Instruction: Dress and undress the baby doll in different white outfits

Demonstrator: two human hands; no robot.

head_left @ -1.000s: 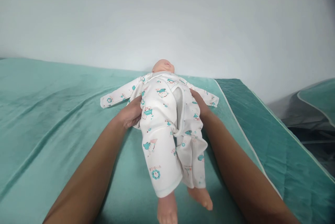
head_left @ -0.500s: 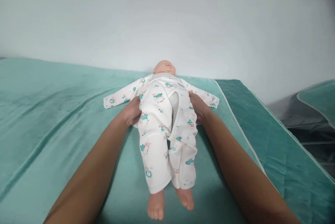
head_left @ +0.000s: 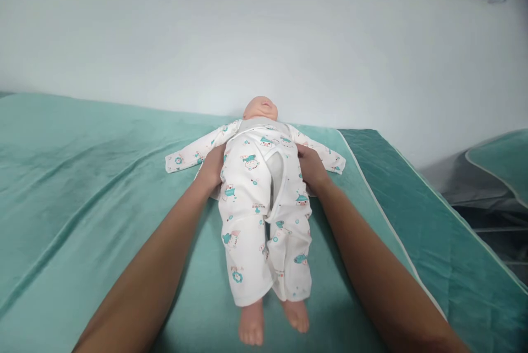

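A baby doll [head_left: 262, 106] lies on its back, head toward the wall and bare feet toward me. It wears a white long-sleeved top [head_left: 193, 152] with a teal and pink print, its sleeves spread to both sides. Matching baby trousers [head_left: 247, 237] cover its legs and reach up over the belly, with an open slit at the crotch. My left hand [head_left: 214, 167] is closed at the left side of the trousers' waist. Opposite it, my right hand [head_left: 311, 167] grips the right side. Fingertips of both hands are largely hidden by the cloth and the doll.
Under the doll is a light teal sheet [head_left: 103, 177], with a long fold on the left. A darker teal quilted cover [head_left: 416, 199] runs along the right. Behind the head rises a white wall [head_left: 264, 34]. Another teal-covered surface [head_left: 505, 160] stands at the far right.
My left hand has moved slightly up along the doll's side, and more of its back shows. My right hand stays at the waist. The view has tilted a little.
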